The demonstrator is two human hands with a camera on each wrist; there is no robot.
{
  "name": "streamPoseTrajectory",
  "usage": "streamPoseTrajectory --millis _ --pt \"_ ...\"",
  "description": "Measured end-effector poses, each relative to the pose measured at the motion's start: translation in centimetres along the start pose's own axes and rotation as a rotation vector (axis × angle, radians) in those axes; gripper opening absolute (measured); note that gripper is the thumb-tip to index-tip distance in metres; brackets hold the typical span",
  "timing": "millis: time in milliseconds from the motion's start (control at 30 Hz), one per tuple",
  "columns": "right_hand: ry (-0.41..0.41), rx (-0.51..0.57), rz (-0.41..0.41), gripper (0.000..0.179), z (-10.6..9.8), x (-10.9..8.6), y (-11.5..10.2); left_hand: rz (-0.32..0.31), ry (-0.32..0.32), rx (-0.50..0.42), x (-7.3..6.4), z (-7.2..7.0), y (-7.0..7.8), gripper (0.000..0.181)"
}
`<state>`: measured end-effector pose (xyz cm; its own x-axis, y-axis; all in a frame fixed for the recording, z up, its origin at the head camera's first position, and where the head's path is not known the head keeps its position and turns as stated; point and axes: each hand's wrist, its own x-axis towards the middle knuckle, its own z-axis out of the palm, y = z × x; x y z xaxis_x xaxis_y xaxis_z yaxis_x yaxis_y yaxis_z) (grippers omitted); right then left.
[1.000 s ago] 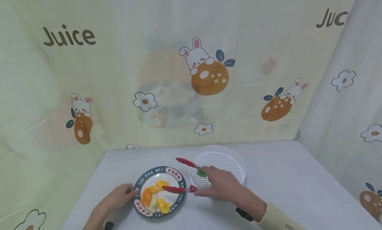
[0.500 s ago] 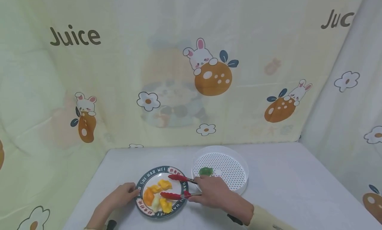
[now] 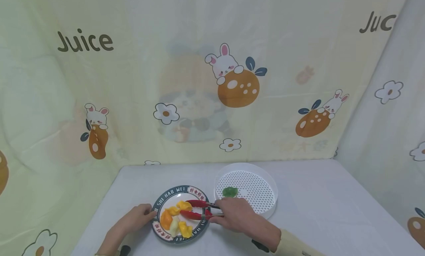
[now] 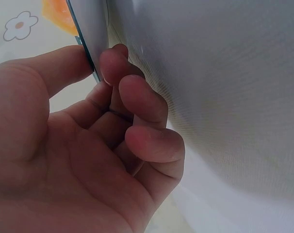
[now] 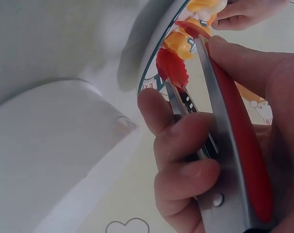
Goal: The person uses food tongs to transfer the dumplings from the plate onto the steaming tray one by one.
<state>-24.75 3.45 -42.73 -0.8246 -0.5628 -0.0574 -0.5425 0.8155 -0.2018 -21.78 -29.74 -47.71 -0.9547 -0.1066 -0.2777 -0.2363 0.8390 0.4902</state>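
My left hand (image 3: 137, 217) pinches the left rim of a round plate (image 3: 165, 197) with a dark patterned border; in the left wrist view, the thumb (image 4: 64, 68) lies on one face and fingers curl behind. On the plate sit several dumpling-shaped pieces: yellow, orange (image 3: 166, 220) and pale green (image 3: 174, 226). My right hand (image 3: 234, 213) grips metal tongs with red tips (image 3: 190, 215). Those tips are spread apart over the plate's right half, close to the rear yellow dumpling-shaped piece (image 3: 184, 206). In the right wrist view, the tongs (image 5: 220, 111) reach toward yellow pieces (image 5: 179, 45).
A white round basket (image 3: 273, 189) with a perforated floor stands behind and right of the plate. Inside it, a green dumpling-shaped piece (image 3: 230, 192) lies at the left. A printed curtain (image 3: 282, 64) rises along the table's (image 3: 308, 204) far edge.
My right hand has brought the tongs leftward from over the basket to the plate, and their tips have drawn closer together. The left hand stays on the rim. The head view has shifted slightly.
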Motion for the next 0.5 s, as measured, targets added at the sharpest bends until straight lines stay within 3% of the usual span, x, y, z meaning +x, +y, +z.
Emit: streamPoseTrajectory --millis 500 --pt "0.026 0.008 -0.018 0.045 0.19 -0.19 0.18 -0.008 -0.001 0.000 0.16 0.07 -0.15 0.023"
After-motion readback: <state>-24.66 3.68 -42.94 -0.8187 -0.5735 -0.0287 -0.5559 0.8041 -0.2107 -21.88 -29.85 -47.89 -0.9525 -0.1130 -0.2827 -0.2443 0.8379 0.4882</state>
